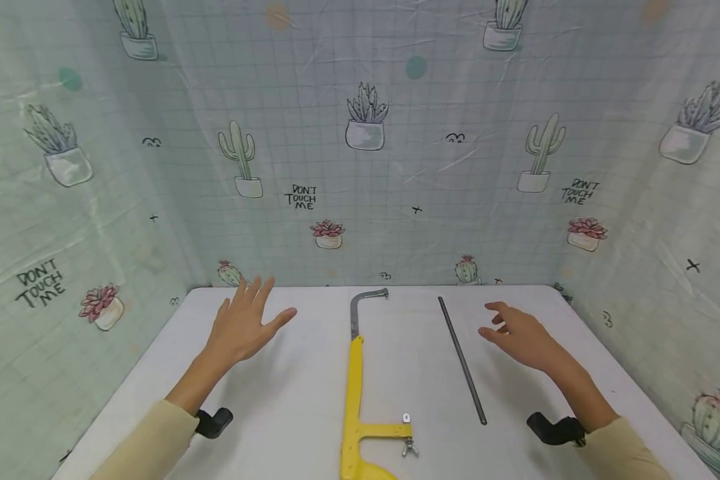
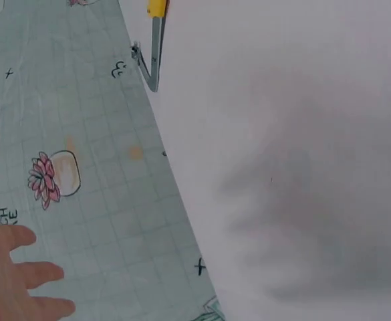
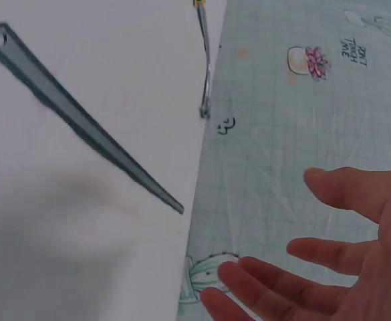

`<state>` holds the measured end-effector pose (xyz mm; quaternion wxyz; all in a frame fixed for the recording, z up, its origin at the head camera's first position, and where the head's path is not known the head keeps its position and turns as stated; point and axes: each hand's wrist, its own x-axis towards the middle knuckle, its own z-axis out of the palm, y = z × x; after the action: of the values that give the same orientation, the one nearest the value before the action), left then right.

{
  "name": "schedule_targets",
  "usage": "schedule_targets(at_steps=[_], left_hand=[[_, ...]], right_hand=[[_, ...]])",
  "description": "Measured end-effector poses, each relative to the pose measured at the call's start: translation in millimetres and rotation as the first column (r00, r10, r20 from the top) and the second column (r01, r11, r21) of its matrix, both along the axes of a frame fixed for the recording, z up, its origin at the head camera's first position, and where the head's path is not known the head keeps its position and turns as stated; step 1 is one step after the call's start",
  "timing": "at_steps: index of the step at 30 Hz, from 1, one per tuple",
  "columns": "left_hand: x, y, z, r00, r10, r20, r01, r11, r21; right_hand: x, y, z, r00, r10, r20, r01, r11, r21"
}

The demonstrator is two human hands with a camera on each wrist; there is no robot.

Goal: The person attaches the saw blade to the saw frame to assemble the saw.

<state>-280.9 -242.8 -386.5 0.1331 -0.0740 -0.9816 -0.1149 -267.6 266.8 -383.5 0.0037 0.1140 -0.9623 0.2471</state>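
Observation:
A hacksaw frame (image 1: 353, 387), yellow with a grey metal front arm, lies lengthwise on the white table. Its lower end runs out of the head view, and a wing nut (image 1: 410, 448) sits on its short cross arm. To the right of it, slanted and apart, is a dark grey hacksaw blade (image 1: 463, 363); a hole shows at its near end in the right wrist view. My left hand (image 1: 240, 327) hovers left of the frame, fingers spread and holding nothing. Right of the blade, my right hand (image 1: 522, 337) is also raised, its fingers loosely bent around nothing.
The white tabletop (image 1: 300, 400) ends at a hanging sheet (image 1: 396, 167) printed with potted cacti, which closes off the back and both sides. A black wrist mount (image 1: 214, 423) is on the left wrist, and another mount (image 1: 555, 429) is on the right.

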Motion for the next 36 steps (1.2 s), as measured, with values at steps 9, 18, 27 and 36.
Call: schedule_targets(at_steps=[9,18,27,36], left_hand=[[20.4,38.3,-36.3,0.995,-0.026,0.094,0.000,0.963,0.269],[33.4,84.4,-71.8,0.957,-0.129,0.260,-0.013,0.875,0.484],[41.6,114.5,-81.0,0.872,-0.271,0.407,0.001,0.833,0.553],[41.2,124.6,-76.9,0.829,-0.258,0.495,-0.042,0.855,0.517]], right_hand=[[4.9,-22,-42.0,0.963,-0.041,0.267,0.087,0.983,-0.163],[7.6,-39,-60.3,0.956,-0.118,0.268,0.156,0.980,-0.126],[0.8,-48,-73.6,0.951,-0.185,0.246,0.196,0.980,-0.020],[0.0,-48,-70.6,0.954,-0.180,0.242,0.193,0.981,-0.032]])
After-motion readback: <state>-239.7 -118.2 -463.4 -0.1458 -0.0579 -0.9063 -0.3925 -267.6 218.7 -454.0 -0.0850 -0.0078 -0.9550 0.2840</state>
